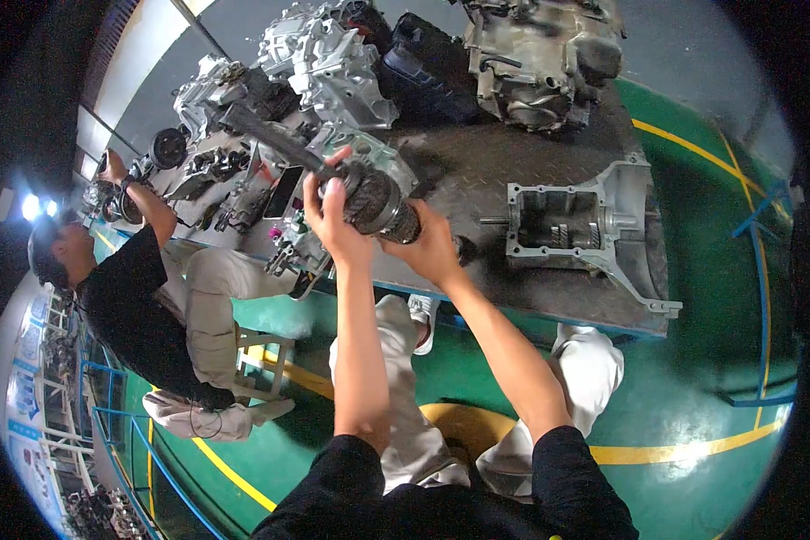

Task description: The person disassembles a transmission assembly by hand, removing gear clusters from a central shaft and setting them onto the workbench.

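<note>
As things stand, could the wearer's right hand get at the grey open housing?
Probably yes: the right hand holds the gear shaft, but nothing appears to block its way to the housing.

Bare dark metal tabletop is lying open beyond the right hand, between the grimy brown gearbox casing and the silver open-framed housing; a silver ribbed metal casting is blocking the way beyond the left hand.

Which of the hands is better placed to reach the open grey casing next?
Probably the right hand: it is nearer the open grey casing, which lies to its right. The left hand is farther off. Both hold the gear shaft, so the right must let go first.
</note>
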A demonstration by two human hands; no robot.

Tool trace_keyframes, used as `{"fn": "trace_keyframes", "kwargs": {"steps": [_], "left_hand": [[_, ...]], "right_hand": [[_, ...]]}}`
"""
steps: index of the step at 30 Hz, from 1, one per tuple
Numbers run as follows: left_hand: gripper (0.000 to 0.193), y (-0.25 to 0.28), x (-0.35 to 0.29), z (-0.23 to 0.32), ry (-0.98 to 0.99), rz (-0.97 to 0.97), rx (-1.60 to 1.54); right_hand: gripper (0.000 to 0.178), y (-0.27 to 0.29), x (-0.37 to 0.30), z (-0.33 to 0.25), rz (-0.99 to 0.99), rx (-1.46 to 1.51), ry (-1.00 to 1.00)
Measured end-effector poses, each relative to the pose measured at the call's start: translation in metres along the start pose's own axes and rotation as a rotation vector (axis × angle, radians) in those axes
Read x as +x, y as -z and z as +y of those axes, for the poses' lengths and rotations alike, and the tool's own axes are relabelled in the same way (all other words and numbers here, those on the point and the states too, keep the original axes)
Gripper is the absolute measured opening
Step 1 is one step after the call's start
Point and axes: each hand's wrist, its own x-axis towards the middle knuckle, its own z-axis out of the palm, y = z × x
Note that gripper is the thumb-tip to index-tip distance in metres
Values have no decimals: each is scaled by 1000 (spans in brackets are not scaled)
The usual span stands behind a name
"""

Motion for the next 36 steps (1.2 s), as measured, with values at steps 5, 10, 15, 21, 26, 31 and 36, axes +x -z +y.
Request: {"fn": "trace_keyframes", "kwargs": {"steps": [5, 10, 15, 21, 26, 31, 36], "left_hand": [[41, 37, -21, -3, 33, 232, -190], [39, 66, -27, 5, 37, 434, -336], [45, 70, -23, 24, 49, 575, -421], [49, 107, -26, 26, 75, 765, -618], [43, 118, -30, 15, 136, 855, -805], [47, 112, -31, 15, 167, 949, -884], [43, 110, -35, 12, 252, 991, -971]], "right_hand": [[70, -15, -6, 11, -105, -142, 74], [66, -26, 1, -7, -278, -185, 36], [61, -32, 25, -41, -404, -324, 126], [55, -51, 50, -83, -652, -657, 273], [51, -59, 59, -108, -794, -886, 314], [51, -66, 65, -130, -868, -1006, 349], [54, -72, 72, -141, -886, -1136, 564]]}}
